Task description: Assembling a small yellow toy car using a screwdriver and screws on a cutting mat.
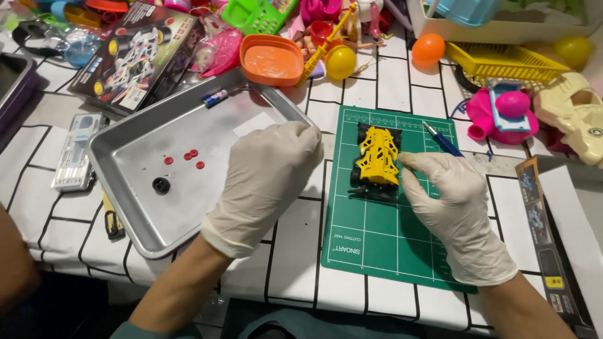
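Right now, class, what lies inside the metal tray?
Inside the metal tray: small red parts, a black wheel, a white slip. The left hand covers its right edge.

Two gloved hands, left (pixel 267 176) and right (pixel 455 210). One yellow toy car (pixel 377 157) on one green mat (pixel 377 238). One blue pen (pixel 443 139) by the right hand. One metal tray (pixel 144 207) to the left, holding four red discs (pixel 188 157), one black wheel (pixel 161 185), one battery (pixel 215 98) and one white slip (pixel 254 123). Far side: one orange ball (pixel 428 49), two yellow balls (pixel 341 62), one orange lid (pixel 272 60), one yellow basket (pixel 505 61), one toy box (pixel 135 53).
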